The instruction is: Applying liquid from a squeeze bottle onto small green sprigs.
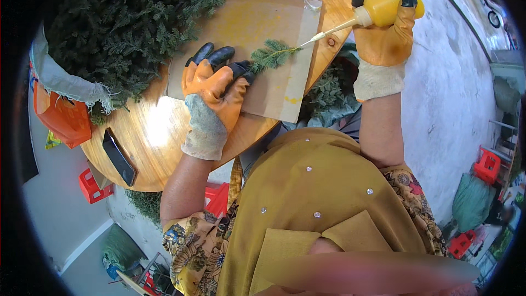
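Note:
My left hand [216, 85], in an orange glove with dark fingertips, pinches the leafy end of a small evergreen sprig [268, 56]. The sprig is held over a sheet of cardboard [268, 96] marked with yellow smears. In my right hand [383, 41], gloved the same way, is a yellow squeeze bottle [386, 6], tilted with its long pale nozzle pointing down and left. The nozzle's tip is at the sprig's bare stem end; whether they touch I cannot tell.
A big heap of evergreen branches [126, 27] covers the table's far left. A dark phone [119, 156] lies near the left edge of the round wooden table [159, 148]. An orange bag [61, 114] hangs beside it. More greenery [329, 89] sits below the table's right edge. Red stools [486, 165] stand around.

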A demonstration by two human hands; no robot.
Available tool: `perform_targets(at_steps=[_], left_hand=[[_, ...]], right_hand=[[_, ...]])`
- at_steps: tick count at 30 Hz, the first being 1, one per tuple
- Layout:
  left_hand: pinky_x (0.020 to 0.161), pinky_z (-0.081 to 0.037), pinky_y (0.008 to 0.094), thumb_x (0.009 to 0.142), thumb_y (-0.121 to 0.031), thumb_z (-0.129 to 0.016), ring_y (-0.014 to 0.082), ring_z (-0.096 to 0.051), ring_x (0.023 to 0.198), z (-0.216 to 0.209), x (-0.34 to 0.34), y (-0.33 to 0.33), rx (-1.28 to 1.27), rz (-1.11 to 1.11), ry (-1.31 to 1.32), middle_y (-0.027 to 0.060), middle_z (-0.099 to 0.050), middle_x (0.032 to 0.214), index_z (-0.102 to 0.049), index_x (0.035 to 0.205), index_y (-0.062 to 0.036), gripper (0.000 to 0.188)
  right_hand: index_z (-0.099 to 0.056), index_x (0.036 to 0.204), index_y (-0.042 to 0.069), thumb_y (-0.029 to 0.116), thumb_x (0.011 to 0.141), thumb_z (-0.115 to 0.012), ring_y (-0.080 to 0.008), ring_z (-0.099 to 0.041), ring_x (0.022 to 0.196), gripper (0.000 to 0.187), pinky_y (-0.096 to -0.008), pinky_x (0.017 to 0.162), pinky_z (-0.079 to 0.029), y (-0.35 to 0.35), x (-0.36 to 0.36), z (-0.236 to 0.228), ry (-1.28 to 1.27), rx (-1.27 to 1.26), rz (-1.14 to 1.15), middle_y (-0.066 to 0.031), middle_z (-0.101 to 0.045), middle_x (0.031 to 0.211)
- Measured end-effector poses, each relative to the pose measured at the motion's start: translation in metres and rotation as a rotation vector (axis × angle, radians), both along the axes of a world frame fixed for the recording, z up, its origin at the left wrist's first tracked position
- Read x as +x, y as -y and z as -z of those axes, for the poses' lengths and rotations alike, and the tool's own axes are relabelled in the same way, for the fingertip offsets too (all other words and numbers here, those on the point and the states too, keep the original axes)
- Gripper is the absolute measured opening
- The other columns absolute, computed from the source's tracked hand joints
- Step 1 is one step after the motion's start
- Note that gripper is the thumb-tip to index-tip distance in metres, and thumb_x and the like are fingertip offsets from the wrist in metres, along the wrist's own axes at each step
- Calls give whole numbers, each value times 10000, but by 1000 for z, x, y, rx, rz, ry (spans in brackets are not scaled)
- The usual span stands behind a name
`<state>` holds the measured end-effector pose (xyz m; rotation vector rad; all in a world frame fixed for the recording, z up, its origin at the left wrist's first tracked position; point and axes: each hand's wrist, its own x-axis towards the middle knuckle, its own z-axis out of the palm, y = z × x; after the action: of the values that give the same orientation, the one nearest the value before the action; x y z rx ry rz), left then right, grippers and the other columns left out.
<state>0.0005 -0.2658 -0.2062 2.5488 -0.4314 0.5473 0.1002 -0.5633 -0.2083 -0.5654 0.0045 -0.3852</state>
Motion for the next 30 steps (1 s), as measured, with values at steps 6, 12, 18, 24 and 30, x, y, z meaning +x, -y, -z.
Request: perform_targets(at_steps=[6, 12, 18, 24, 30], left_hand=[[983, -495, 453, 812, -2, -741, 356, -597, 1193, -8, -7, 0, -2, 23, -47, 142, -701, 1229, -784, 976, -43, 175], [1017, -475, 465, 815, -32, -768, 374, -579, 1260, -30, 0, 40, -14, 265, 166, 160, -694, 1274, -785, 1031, -73, 221], [1004, -474, 509, 768, -187, -845, 412, -585, 1240, -37, 6, 103, 163, 396, 195, 109, -710, 1235, -770, 1064, -130, 311], [1017, -486, 481, 792, -129, -820, 403, -609, 1189, -43, 10, 82, 11, 261, 164, 120, -715, 1188, -748, 1140, -120, 356], [828, -548, 457, 836, -186, -793, 384, -671, 908, -43, 39, -4, 219, -215, 43, 155, -728, 955, -738, 1055, -77, 251]], right_hand=[[-551, 1354, 26, 336, 985, -650, -351, -635, 1115, 492, -519, 1001, -520, 25, 1, -10, 203, 141, -79, -180, -653, 1248], [-550, 1371, 36, 318, 1004, -607, -352, -632, 1129, 466, -524, 994, -516, 80, -28, -26, 318, 246, -223, -177, -646, 1286], [-581, 1302, 21, 326, 966, -690, -355, -634, 1126, 467, -531, 1025, -506, 119, -47, -27, 301, 223, -256, -191, -664, 1219], [-608, 1245, 7, 332, 934, -760, -358, -635, 1124, 474, -537, 1050, -498, 143, -43, -7, 267, 246, -362, -203, -679, 1163], [-643, 1175, 16, 335, 932, -769, -374, -665, 1092, 421, -553, 1035, -520, 128, -29, 12, 129, 215, -27, -206, -696, 1181]])
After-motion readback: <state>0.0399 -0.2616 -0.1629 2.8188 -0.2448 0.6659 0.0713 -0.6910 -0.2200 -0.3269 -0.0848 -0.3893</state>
